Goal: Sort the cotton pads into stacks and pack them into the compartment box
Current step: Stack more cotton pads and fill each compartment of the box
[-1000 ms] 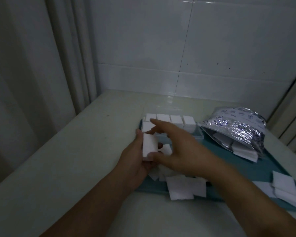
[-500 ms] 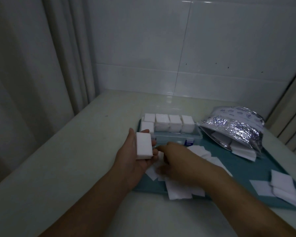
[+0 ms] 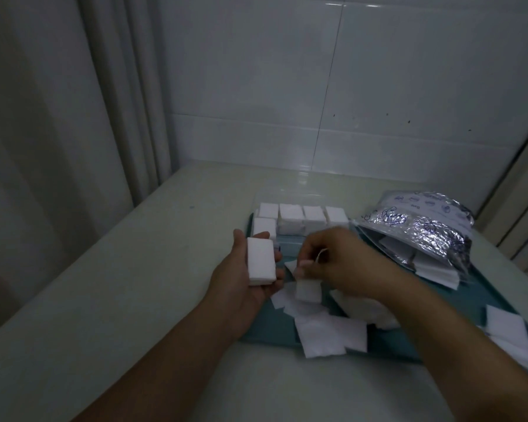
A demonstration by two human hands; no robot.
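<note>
- we see the left hand (image 3: pixel 244 278) at the centre of the frame, palm up, fingers curled around a stack of cotton pads (image 3: pixel 260 261).
- just right of it, the right hand (image 3: pixel 333 263) pinches a single cotton pad (image 3: pixel 308 290) that hangs from its fingertips above the loose pads (image 3: pixel 326 333) scattered on the teal tray (image 3: pixel 265 333).
- the compartment box (image 3: pixel 287 239) sits at the tray's far end, above the hands in the frame, with white stacks (image 3: pixel 291 222) filling its back row and one left compartment.
- a silver foil bag (image 3: pixel 421 229) lies open at the right of the frame, pads spilling from its mouth.
- more pads (image 3: pixel 506 327) lie at the tray's right edge; the tray rests on the pale tabletop (image 3: pixel 134 284).
</note>
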